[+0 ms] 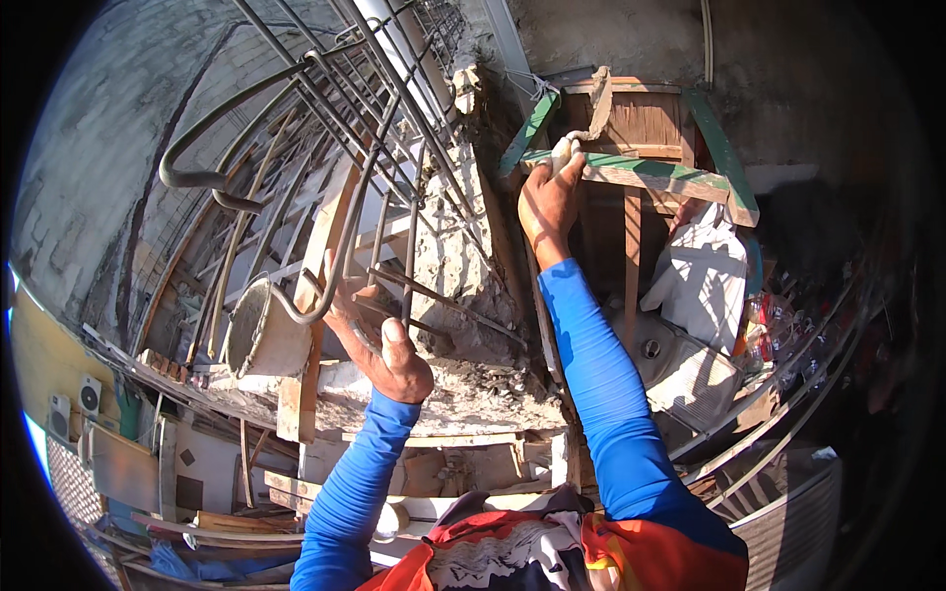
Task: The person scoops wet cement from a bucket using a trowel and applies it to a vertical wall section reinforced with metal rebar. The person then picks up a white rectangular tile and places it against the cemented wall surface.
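Note:
My right hand [548, 209] is closed around the pale handle of what looks like a mortar-caked trowel [599, 103], its blade pointing away from me. It is held over a green-painted wooden frame [641, 172]. My left hand [379, 347] is open, thumb up and fingers spread, beside a thick bent steel bar [347, 258]. Its fingertips are partly hidden behind the hooked bars, so whether they touch one I cannot tell. Just left of that hand, a grey bucket-like container [264, 330] sits tilted against an upright wooden plank [313, 384].
Long reinforcing bars [379, 79] rise at upper left beside a rough broken concrete column [448, 261]. A white sack [702, 261] and rubbish lie to the right. Low at left, far below, are boards [222, 527] and a wall with air-conditioning units [90, 396].

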`<state>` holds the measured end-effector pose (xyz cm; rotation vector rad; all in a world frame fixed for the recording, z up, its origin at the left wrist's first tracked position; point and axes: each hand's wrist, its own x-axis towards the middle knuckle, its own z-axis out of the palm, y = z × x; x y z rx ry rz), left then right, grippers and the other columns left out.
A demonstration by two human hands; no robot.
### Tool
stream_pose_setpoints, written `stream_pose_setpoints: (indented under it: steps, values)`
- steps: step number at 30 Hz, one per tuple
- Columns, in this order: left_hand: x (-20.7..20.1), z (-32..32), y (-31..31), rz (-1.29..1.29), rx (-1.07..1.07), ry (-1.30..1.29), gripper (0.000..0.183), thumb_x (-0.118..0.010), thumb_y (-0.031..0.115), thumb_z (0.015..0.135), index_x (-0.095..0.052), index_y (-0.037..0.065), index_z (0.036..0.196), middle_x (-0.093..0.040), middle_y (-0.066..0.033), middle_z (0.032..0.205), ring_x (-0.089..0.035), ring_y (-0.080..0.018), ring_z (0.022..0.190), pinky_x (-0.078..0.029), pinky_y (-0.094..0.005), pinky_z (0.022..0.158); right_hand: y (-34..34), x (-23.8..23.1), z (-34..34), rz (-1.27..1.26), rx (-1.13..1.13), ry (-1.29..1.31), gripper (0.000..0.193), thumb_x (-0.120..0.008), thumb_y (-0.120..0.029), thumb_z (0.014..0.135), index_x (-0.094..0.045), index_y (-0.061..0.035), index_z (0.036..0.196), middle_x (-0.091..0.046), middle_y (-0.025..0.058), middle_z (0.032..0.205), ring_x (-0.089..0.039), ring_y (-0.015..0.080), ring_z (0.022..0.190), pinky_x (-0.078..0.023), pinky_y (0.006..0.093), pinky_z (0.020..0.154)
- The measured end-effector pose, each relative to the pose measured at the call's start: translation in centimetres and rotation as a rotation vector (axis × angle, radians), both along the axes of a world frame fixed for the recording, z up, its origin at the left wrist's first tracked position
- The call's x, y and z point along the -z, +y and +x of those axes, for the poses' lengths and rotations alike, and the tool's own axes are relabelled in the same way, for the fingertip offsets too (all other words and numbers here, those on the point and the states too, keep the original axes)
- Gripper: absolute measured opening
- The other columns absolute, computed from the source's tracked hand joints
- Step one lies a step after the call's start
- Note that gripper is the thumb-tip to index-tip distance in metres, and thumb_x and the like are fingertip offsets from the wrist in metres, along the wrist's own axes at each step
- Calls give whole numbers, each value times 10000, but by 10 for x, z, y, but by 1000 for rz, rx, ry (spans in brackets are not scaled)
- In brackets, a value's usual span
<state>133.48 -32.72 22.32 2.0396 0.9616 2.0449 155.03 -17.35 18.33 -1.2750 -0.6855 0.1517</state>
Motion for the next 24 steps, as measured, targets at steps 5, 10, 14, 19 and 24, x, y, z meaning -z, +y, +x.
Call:
stream_pose_setpoints:
  steps: [5, 10, 14, 19, 24]
  values:
    - [0, -1, 1, 57, -60, 27, 868, -542, 557, 945, -309, -31, 1538, -325, -245, 1559, -424, -340, 1334, -381, -450, 1048, 48, 13, -20, -147, -428, 162, 377, -588, -231, 985, -552, -32, 1303, -628, 128, 1260, -606, 200, 1150, -471, 314, 982]
    - [-1, 1, 0, 17, 9, -18, 852, -549, 485, 929, -250, -11, 1554, -385, -171, 1493, -445, -218, 1132, -374, -397, 1011, 87, 45, -10, -329, -448, -6, 294, -568, -230, 944, -634, -57, 1173, -695, 178, 1138, -678, 323, 1056, -515, 390, 892]
    - [-5, -2, -4, 39, -54, 58, 851, -544, 499, 928, -274, -24, 1543, -375, -185, 1492, -447, -243, 1163, -371, -406, 1013, 108, 34, 6, -424, -584, -68, 218, -539, -240, 927, -679, -78, 967, -712, 114, 905, -689, 272, 788, -525, 394, 697]
    - [-5, -1, -1, 24, -34, 30, 869, -562, 520, 926, -276, -28, 1538, -389, -189, 1473, -447, -247, 1178, -368, -402, 1013, 84, 16, 11, -258, -731, 26, 207, -590, -227, 925, -658, -105, 1077, -630, 17, 769, -588, 154, 562, -476, 324, 507]
    - [5, 1, 4, 28, 10, -73, 870, -571, 504, 919, -283, -31, 1541, -372, -213, 1499, -441, -293, 1268, -376, -431, 1043, 44, 20, 16, -245, -801, 116, 300, -586, -259, 967, -627, -115, 1227, -630, 0, 793, -579, 96, 575, -454, 290, 501]
